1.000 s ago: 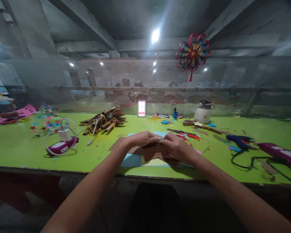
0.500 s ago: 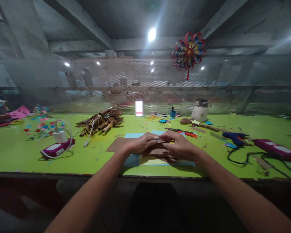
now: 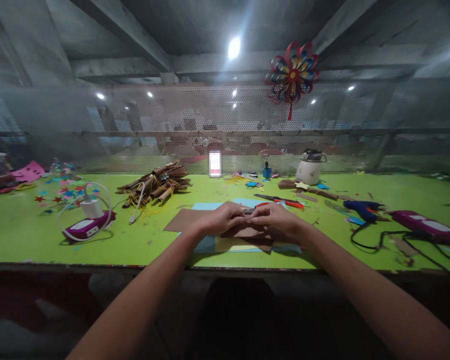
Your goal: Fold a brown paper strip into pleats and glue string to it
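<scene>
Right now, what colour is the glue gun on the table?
Dark blue: the glue gun, showing best in the head view.

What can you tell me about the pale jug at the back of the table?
The pale jug has a rounded, off-white body with small brownish marks, a dark lid and a loop handle at its upper right. It looks smooth, but its material is unclear. It stands upright, lid on, on the green table, before a perforated screen. A pale yellow star lies nearby. Neither the left hand nor the right hand touches it.

Both hands (image 3: 248, 220) pinch brown paper (image 3: 245, 231).
</scene>
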